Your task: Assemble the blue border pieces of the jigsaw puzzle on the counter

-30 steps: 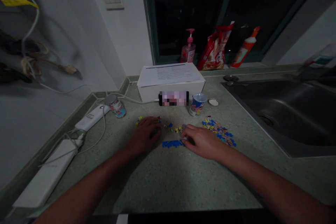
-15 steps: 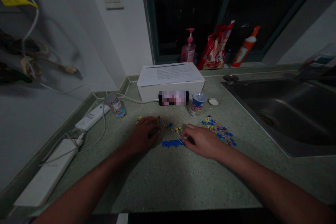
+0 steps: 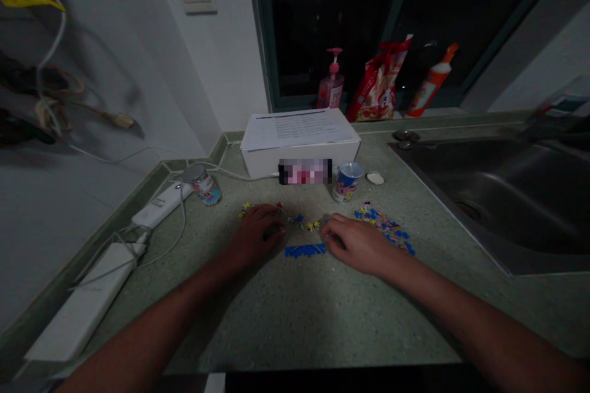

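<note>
A joined strip of blue jigsaw pieces [image 3: 304,250] lies flat on the counter between my hands. My left hand [image 3: 255,230] rests to its upper left with fingers apart, over some loose jigsaw pieces [image 3: 246,206]; it shows nothing held. My right hand [image 3: 353,239] sits just off the strip's right end, its fingers curled in toward the thumb. Whatever may be between those fingertips is too small to make out. A few yellow and blue pieces [image 3: 313,226] lie above the strip. A larger spread of loose pieces [image 3: 387,230] lies beyond my right hand.
An opened printed can [image 3: 348,183] stands behind my right hand, beside a round lid [image 3: 375,178]. A phone [image 3: 305,172] leans on a white box [image 3: 299,138]. At left are another can [image 3: 203,184] and power strips [image 3: 87,301] with cables. The sink [image 3: 502,196] is at right.
My right hand has shifted slightly right, uncovering the right end of the blue strip. My left hand has moved only a touch to the right.
</note>
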Tool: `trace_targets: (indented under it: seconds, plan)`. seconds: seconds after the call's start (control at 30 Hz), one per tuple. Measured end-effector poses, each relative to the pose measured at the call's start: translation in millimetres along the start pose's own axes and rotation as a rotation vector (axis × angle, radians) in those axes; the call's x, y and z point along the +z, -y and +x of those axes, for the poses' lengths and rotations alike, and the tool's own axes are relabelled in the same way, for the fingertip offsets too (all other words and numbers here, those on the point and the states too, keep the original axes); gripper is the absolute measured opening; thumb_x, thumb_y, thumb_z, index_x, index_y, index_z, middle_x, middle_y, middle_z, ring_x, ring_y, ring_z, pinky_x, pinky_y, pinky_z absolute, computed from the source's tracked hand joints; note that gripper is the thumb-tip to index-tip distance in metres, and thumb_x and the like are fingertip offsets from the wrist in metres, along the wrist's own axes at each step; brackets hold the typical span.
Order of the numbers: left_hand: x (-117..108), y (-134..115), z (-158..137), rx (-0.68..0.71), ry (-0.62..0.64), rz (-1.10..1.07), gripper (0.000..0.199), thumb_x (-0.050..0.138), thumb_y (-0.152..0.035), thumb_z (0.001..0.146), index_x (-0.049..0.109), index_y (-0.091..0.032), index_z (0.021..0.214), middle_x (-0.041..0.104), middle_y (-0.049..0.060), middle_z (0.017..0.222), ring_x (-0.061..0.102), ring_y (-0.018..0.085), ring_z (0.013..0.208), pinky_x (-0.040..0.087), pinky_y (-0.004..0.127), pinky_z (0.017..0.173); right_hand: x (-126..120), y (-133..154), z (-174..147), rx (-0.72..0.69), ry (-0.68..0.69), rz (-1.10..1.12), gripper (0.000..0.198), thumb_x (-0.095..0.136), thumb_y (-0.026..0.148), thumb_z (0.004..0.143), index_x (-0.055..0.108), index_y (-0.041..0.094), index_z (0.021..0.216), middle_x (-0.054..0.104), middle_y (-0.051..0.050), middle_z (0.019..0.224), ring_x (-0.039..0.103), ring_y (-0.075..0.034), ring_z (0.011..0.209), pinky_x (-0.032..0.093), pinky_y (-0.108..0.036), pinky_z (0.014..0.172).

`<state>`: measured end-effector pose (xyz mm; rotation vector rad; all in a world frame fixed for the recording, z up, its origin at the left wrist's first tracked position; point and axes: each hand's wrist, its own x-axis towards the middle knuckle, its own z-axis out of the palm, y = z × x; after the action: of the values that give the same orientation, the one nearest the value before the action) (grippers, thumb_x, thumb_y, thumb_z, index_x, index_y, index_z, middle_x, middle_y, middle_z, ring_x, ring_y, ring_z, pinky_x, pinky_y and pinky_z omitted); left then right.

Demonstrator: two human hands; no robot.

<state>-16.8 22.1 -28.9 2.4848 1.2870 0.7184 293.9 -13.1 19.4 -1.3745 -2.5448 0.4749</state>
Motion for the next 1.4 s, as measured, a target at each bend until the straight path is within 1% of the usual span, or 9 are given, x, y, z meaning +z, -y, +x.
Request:
trace_targets:
  seconds: [0.3,0.4,0.57,0.67,0.77,0.83,0.97,1.2,1.4]
  plan:
    - [-3,-4,1,-0.038,-0.033,-0.034,0.018,0.076,-0.026,0.1,0.08,-0.024,0.117,0.074,0.01,0.141,0.064,0.031,0.136,0.05,0.054,0.12,2,-2,0,-0.007,-0.015,-0.003,0.011,0.064,0.013,0.098,0.07,0.02,0.103,0.073,-0.007,0.103,0.071,-0.021,0.088,0.046,-0.032,0.077]
    - [-13,0,-1,-0.133,-0.115,-0.021,0.022,0.071,-0.021,0.098,0.079,-0.024,0.119,0.078,0.01,0.13,0.069,0.03,0.126,0.054,0.051,0.114,2,-3,0,0.005,-0.019,-0.006,0.011,0.063,0.013,0.099,0.071,0.02,0.101,0.073,-0.006,0.102,0.071,-0.02,0.086,0.044,-0.032,0.075]
    - [-36,12,-3,-0.304,-0.218,0.063,0.013,0.066,-0.02,0.097,0.078,-0.023,0.102,0.08,0.009,0.106,0.075,0.031,0.105,0.06,0.048,0.099,0,-3,0,0.028,-0.037,-0.018,0.012,0.061,0.014,0.101,0.071,0.02,0.101,0.073,-0.007,0.1,0.071,-0.021,0.086,0.044,-0.031,0.073]
    - [-42,15,-4,-0.339,-0.183,0.092,0.015,0.065,-0.02,0.094,0.079,-0.022,0.1,0.081,0.01,0.103,0.075,0.032,0.102,0.06,0.049,0.097,-1,-3,0,0.032,-0.037,-0.03,0.013,0.06,0.014,0.102,0.071,0.02,0.101,0.073,-0.007,0.1,0.072,-0.021,0.086,0.044,-0.032,0.073]
    - [-43,15,-4,-0.346,-0.114,0.103,0.022,0.064,-0.018,0.094,0.08,-0.021,0.108,0.082,0.011,0.104,0.076,0.031,0.099,0.061,0.048,0.095,-1,-3,0,0.038,-0.03,-0.031,0.013,0.06,0.014,0.101,0.071,0.02,0.1,0.073,-0.007,0.1,0.072,-0.022,0.086,0.044,-0.032,0.074]
    - [-43,13,-4,-0.322,-0.07,0.114,0.026,0.062,-0.017,0.094,0.08,-0.021,0.113,0.082,0.012,0.107,0.076,0.031,0.101,0.06,0.048,0.096,-1,-3,0,0.037,-0.027,-0.025,0.013,0.061,0.013,0.1,0.071,0.02,0.1,0.073,-0.007,0.1,0.072,-0.021,0.087,0.043,-0.032,0.074]
    - [-48,13,-4,-0.222,0.025,0.15,0.023,0.065,-0.02,0.093,0.082,-0.021,0.108,0.081,0.013,0.108,0.075,0.033,0.107,0.059,0.05,0.1,-1,-4,1,0.041,-0.031,-0.027,0.013,0.06,0.013,0.101,0.072,0.02,0.1,0.073,-0.007,0.1,0.071,-0.021,0.086,0.043,-0.032,0.074]
    - [-49,19,-9,-0.159,0.057,0.136,0.023,0.065,-0.022,0.089,0.082,-0.029,0.102,0.08,0.011,0.105,0.073,0.033,0.101,0.058,0.052,0.097,0,-4,1,0.03,-0.042,-0.031,0.013,0.06,0.014,0.101,0.071,0.021,0.1,0.074,-0.007,0.099,0.071,-0.02,0.084,0.043,-0.032,0.072]
    - [-53,9,-7,-0.18,0.098,0.125,0.02,0.061,-0.022,0.089,0.08,-0.027,0.095,0.079,0.01,0.1,0.073,0.031,0.097,0.058,0.05,0.093,-1,-4,1,0.024,-0.043,-0.021,0.012,0.061,0.015,0.102,0.071,0.021,0.1,0.074,-0.007,0.099,0.07,-0.02,0.083,0.043,-0.032,0.072]
